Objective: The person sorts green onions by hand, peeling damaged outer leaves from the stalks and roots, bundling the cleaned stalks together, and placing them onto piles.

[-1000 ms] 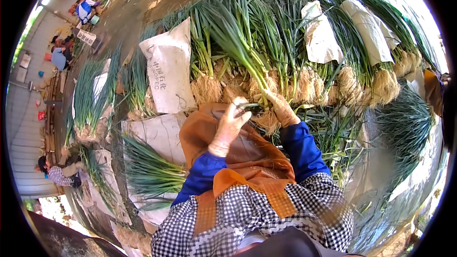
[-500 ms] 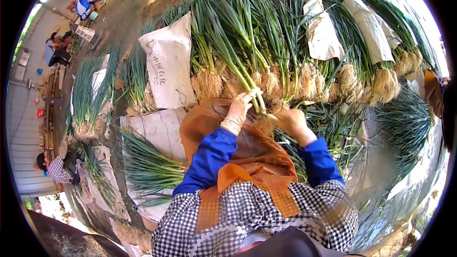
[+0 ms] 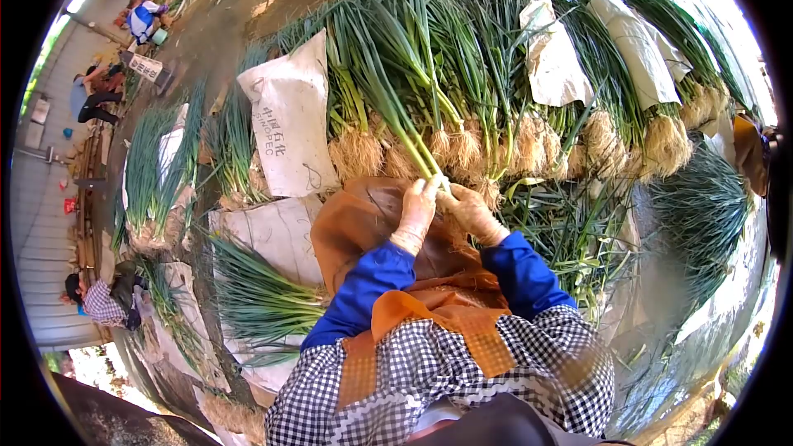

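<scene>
My left hand [image 3: 418, 206] is closed around a couple of long green onions [image 3: 410, 139] near their pale lower stems. Their leaves stretch up and away over the pile. Right beside it, my right hand [image 3: 471, 213] has its fingers closed on the same stalks, and the two hands nearly touch. Most of the root end is hidden behind my hands, above the brown apron [image 3: 363, 219] over my lap. Just beyond lies a row of green onion bunches [image 3: 462, 74] with tan, stringy roots facing me.
White sacking [image 3: 289, 116] covers part of the row. More green onions [image 3: 268, 289] lie on a sack at my left, and loose leaves [image 3: 570, 235] at my right. Another heap [image 3: 702, 215] sits farther right. Several people are at the far left, one in a checked top [image 3: 103, 301].
My right hand has moved left and slightly up, from the root end to the stems beside my left hand. The left hand has shifted slightly, still holding the green onions.
</scene>
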A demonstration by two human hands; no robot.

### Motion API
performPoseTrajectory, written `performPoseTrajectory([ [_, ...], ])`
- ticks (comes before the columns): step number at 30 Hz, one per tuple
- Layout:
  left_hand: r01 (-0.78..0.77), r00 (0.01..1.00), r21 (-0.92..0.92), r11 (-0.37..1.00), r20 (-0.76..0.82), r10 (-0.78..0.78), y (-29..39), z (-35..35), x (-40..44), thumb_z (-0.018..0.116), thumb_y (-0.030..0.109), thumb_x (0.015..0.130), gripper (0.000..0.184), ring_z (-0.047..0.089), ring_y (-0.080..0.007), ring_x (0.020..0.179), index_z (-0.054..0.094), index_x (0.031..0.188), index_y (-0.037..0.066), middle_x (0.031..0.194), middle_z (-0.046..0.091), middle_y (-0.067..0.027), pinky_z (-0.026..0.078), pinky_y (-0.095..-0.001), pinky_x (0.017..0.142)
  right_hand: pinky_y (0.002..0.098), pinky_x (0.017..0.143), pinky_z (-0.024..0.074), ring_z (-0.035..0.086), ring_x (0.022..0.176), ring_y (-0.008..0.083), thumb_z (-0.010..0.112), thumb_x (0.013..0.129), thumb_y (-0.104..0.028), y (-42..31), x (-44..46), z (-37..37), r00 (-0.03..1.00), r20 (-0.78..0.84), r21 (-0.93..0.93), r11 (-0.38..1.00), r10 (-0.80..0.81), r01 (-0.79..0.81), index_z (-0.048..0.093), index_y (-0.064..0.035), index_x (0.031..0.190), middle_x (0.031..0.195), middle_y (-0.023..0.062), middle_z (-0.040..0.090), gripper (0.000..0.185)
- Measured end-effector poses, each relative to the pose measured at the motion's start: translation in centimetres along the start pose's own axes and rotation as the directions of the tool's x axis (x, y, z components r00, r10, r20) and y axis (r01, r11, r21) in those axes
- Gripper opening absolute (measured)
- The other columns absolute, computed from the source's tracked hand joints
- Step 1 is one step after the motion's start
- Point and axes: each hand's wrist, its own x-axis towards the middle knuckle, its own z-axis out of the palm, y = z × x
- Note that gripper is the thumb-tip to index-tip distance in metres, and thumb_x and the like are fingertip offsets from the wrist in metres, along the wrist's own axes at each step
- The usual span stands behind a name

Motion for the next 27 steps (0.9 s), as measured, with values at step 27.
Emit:
performPoseTrajectory([
  [27,0.528,0.807,-0.845,0.083,0.468,-0.361,4.3,1.8,-4.0,0.060,0.001,0.079,0.017,0.060,-0.0168,0.077,0.056,0.094,0.007,0.082,0.060,-0.0044,0.053,-0.0293,0.063,0.0334,0.078,0.0483,0.059,0.085,0.0203,0.062,0.082,-0.026,-3.8,2.4,-3.5,0.990,0.107,-0.408,0.904,-0.089,0.126,0.054,0.0009,0.105,0.078,0.0076,0.059,0.036],
])
